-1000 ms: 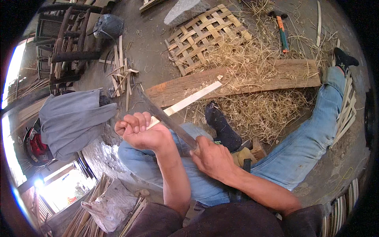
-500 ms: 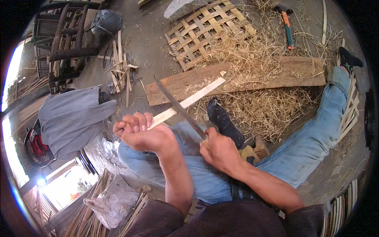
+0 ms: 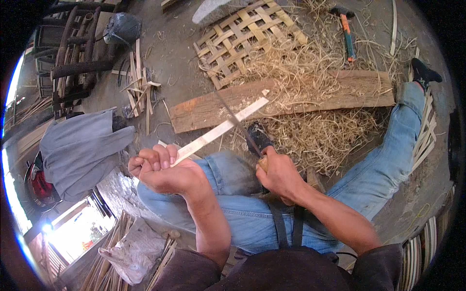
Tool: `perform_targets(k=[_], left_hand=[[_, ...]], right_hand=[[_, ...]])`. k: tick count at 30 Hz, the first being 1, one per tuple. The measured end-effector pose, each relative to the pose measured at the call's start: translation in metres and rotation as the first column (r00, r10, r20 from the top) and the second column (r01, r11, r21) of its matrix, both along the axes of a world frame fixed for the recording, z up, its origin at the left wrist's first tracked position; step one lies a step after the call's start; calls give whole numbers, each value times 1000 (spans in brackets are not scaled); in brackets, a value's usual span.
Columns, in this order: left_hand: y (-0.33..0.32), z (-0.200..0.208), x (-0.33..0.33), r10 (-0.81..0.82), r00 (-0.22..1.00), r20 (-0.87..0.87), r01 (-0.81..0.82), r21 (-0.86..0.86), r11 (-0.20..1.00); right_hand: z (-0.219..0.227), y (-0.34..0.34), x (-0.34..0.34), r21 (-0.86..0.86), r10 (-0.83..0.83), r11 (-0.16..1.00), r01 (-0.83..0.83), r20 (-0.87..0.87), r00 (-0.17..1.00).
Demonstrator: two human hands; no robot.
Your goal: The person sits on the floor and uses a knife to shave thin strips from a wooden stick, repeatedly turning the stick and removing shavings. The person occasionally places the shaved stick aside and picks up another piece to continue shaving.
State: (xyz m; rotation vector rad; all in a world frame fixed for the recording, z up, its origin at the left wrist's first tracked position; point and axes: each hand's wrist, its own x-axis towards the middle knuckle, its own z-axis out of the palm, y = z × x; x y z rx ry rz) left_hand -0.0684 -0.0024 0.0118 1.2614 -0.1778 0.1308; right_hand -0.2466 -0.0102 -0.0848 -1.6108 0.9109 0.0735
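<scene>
Your left hand (image 3: 170, 172) is closed palm-up around the near end of a long, flat, pale wooden strip (image 3: 206, 138), fingers curled over it; the strip slants up and to the right from your fist, its far end in front of a broad, weathered brown wooden plank (image 3: 204, 111) lying on the grey floor; your right hand (image 3: 284, 175) is clenched around the light-brown wooden handle (image 3: 263, 163) of a knife with a long, narrow, dark metal blade (image 3: 245, 132); the blade points up and to the left and crosses the strip beyond your left fist, though from this overhead view you can't fairly tell whether the edge touches the wood; your legs in faded blue jeans (image 3: 374, 165) are spread, one bent beneath your hands and the other stretched out to the right; curly, straw-coloured shavings (image 3: 315, 140) heap on both sides of the plank and spill over its top; above it lies an open-weave panel of flat tan slats (image 3: 242, 43), with a rough grey stone (image 3: 216, 10) beside its upper edge; a hammer with an orange and dark-green handle (image 3: 347, 38) lies to the right, among loose shavings.
</scene>
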Motion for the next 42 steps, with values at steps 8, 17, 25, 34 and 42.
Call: perform_targets(k=[8,17,25,34,42], left_hand=[[-2,1,1,-26,1000,10,27,-9,1000],[1,-1,-3,-96,995,16,97,-33,995],[7,-9,1,-110,993,-50,105,-105,989],[25,3,24,-366,924,109,381,-302,874],[21,-9,14,-282,958,60,288,-258,922]], right_hand=[[-25,-24,-6,-68,67,995,-70,-49,997],[-43,-28,-22,-186,81,979,-87,-38,996],[-58,-33,-39,-198,53,977,-80,-140,989],[-75,-42,-62,-240,-6,969,-54,-244,970],[-70,-29,-47,-303,-74,953,22,-161,984]])
